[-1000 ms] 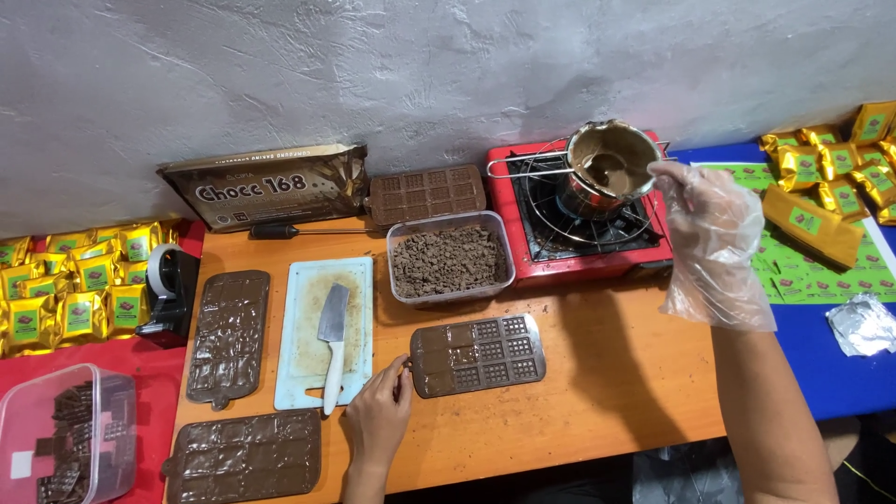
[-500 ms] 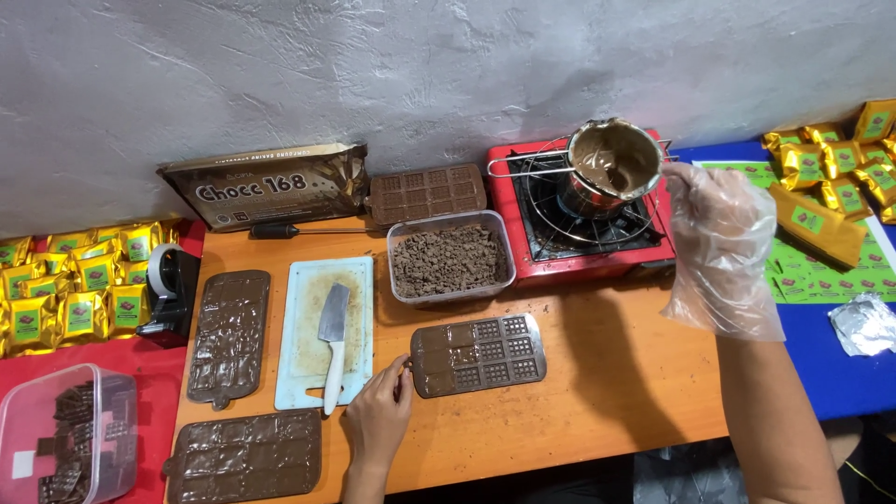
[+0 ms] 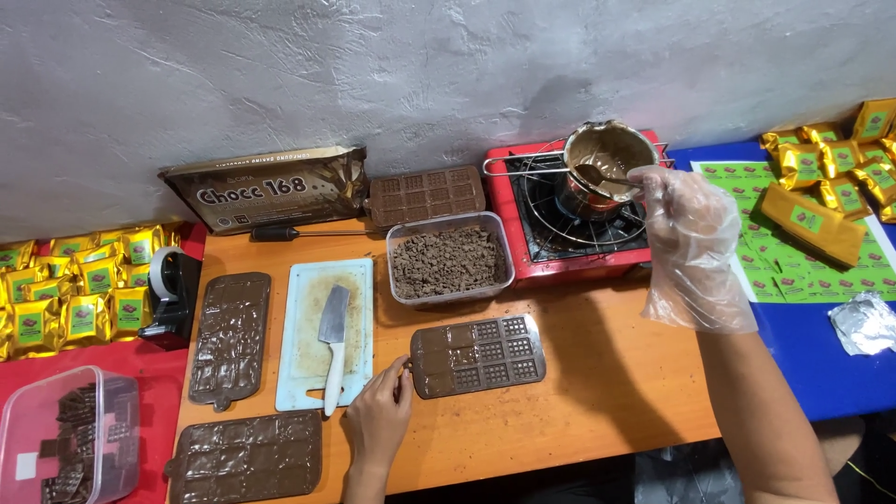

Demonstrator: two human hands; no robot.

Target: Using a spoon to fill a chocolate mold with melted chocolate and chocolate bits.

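Two hands at work over an orange worktop (image 3: 597, 373); right hand (image 3: 691, 238) in a loose clear plastic glove, fingers closed on the handle of a spoon (image 3: 597, 175); spoon bowl sits inside a small metal pot (image 3: 609, 159) holding melted chocolate; pot rests on the wire grate of a red portable stove (image 3: 579, 215) at the back of the worktop, against the grey wall; left hand (image 3: 378, 415) bare, fingers curled narrow, fingertips touching the left end of a chocolate mould (image 3: 478, 353); cannot tell if it truly grips it; mould lies flat near the front middle, left cells filled brown, right cells showing grid pattern; just behind it a clear tub of chopped chocolate (image 3: 450, 261); left of the mould a pale cutting board (image 3: 327, 331) with a white-handled knife (image 3: 332, 345) lying on it; further left a filled dark mould (image 3: 231, 336), another filled mould (image 3: 247, 457) at the front edge; a third mould (image 3: 427, 194) at the back beside a large chocolate bag (image 3: 266, 187); tape dispenser (image 3: 168, 294) at the worktop's left edge; gold wrapped packets (image 3: 75, 289) on red surface far left, clear box of chocolate pieces (image 3: 65, 448) below them; more gold packets (image 3: 831, 168) and green label sheets (image 3: 812, 271) on blue surface right.
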